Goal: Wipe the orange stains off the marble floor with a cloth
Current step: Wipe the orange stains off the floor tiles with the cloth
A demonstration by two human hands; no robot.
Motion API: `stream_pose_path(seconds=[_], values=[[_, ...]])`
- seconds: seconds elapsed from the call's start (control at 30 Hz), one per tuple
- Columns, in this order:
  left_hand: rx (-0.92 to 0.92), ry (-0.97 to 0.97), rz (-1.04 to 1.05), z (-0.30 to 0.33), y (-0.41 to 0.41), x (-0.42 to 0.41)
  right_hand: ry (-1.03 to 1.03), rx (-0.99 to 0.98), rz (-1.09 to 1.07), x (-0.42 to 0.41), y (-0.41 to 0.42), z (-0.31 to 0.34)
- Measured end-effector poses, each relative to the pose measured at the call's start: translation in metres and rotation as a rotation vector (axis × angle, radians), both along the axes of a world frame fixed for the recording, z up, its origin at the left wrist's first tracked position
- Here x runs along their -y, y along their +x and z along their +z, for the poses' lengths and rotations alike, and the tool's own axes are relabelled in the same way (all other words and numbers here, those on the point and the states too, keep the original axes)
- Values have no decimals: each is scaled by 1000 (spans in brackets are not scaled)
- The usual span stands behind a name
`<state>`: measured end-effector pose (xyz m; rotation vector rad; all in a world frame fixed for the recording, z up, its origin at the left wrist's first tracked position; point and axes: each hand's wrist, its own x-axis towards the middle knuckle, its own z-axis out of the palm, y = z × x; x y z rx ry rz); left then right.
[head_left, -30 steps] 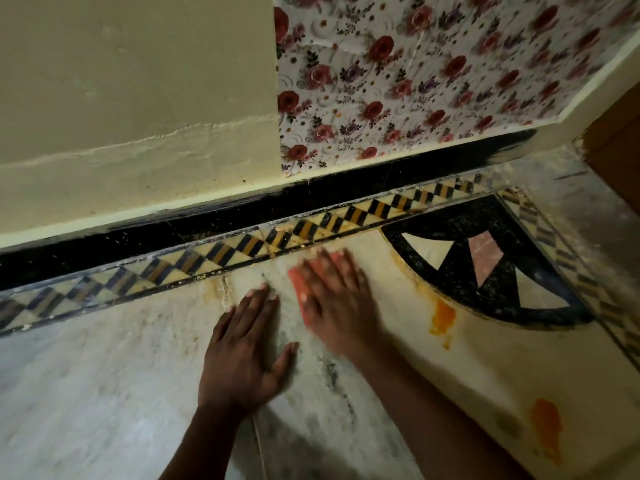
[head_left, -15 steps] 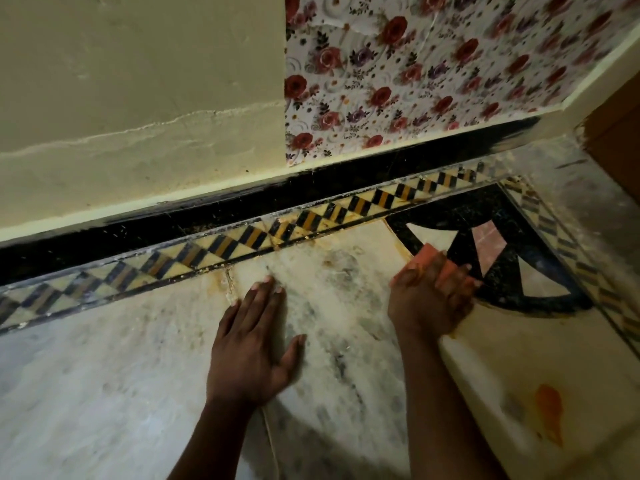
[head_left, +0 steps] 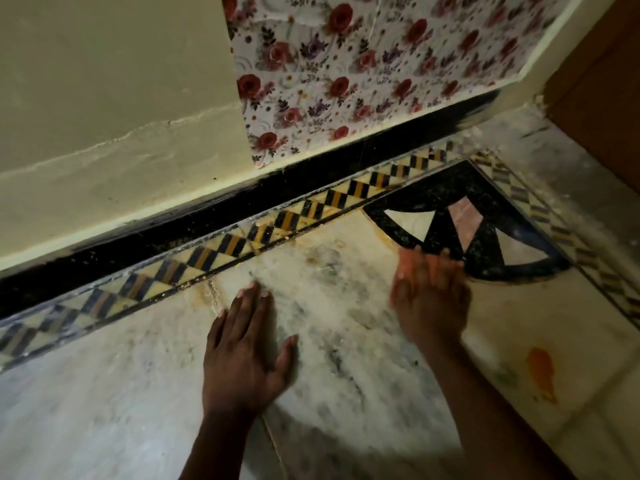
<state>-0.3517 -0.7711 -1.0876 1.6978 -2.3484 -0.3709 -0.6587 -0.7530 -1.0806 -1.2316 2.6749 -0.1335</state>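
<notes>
Head view, looking down at a marble floor [head_left: 104,410] where it meets a wall. The left hand [head_left: 242,351] lies flat on the pale marble near the middle of the picture, fingers straight and close together, thumb spread toward 3 o'clock, holding nothing. The right hand [head_left: 429,299] sits at 3 o'clock from it, well apart, and is blurred; its fingers look fairly straight and press down on an orange-pink cloth [head_left: 407,263], of which only a strip shows past the fingertips at about 11 o'clock of the hand. Whether any finger curls around the cloth cannot be told through the blur. The cloth rests at the edge of a black inlaid corner motif [head_left: 485,251] with cream and pink triangles, which spreads away toward 1 o'clock of the right hand.

An orange stain [head_left: 542,374] lies on the cream marble at 4 o'clock of the right hand, apart from it, with a faint greenish smudge [head_left: 505,377] just beside it toward 9 o'clock. A thin orange tint follows the curved rim of the motif near the cloth.

A checkered yellow-and-black border strip [head_left: 242,242] runs diagonally past both hands at 12 o'clock, then a black skirting band [head_left: 173,237]. Above it stand a cream wall [head_left: 104,98] and floral wallpaper [head_left: 363,71]. A brown wooden surface [head_left: 602,98] fills the upper right corner.
</notes>
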Motion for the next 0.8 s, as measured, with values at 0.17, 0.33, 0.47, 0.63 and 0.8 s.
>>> stream_pose_path(seconds=[0.17,0.33,0.47,0.63,0.8], values=[[12,5,-8,-1,0,-1,-19,41,106,81,33,1],[-6,-3,3,2,-1,-1,53,-36,460,-48,28,4],[-2,-19,-6,3,-1,-1,61,-53,102,-24,-47,-2],[3,-19,-7,4,-3,-2,-16,55,150,62,2,3],[-2,-16,6,8,-3,-3,-52,2,496,-70,55,6]])
